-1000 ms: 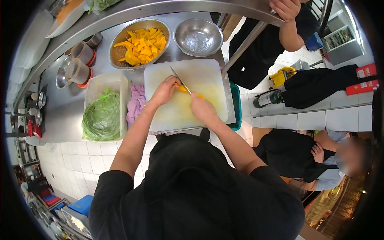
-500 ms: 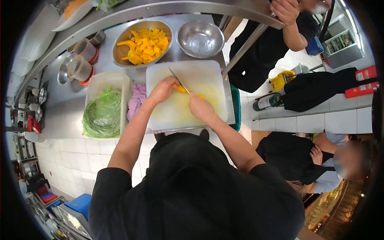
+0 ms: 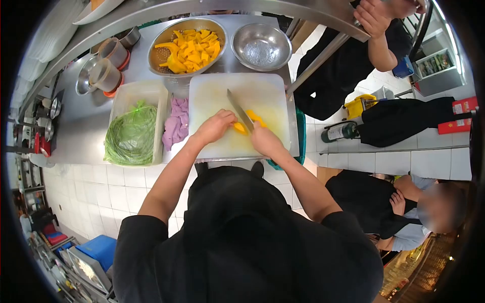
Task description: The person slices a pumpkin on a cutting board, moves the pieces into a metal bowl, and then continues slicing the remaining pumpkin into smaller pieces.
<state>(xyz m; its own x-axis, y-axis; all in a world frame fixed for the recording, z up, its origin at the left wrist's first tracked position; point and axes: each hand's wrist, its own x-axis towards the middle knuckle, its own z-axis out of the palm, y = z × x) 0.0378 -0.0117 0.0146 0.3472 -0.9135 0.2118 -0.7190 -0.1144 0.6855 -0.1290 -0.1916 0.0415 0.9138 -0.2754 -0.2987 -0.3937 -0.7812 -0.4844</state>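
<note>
My right hand (image 3: 266, 141) is wrapped round the handle of a kitchen knife (image 3: 236, 105), its blade slanting up and left over the white cutting board (image 3: 212, 91). Left of the blade, my left hand (image 3: 216, 126) has its fingers bent and pressed to a yellow-orange pumpkin piece (image 3: 239, 129). Another pumpkin piece (image 3: 256, 118) lies right of the blade, close to my right hand. The board's surface is wet and stained yellow. Behind it, a perforated metal colander (image 3: 157, 61) holds many cut pumpkin pieces (image 3: 194, 50).
A steel bowl (image 3: 261, 48) stands behind the board. To the left are a purple cloth (image 3: 176, 123) and a plastic tub (image 3: 162, 101) with bagged greens (image 3: 132, 134). A metal shelf (image 3: 242, 6) spans the far side. Two people stand to the right.
The knife has shifted right and its blade has turned, exposing more of the pumpkin pieces. My left hand has moved slightly right and down. The whole view has shifted a little.
</note>
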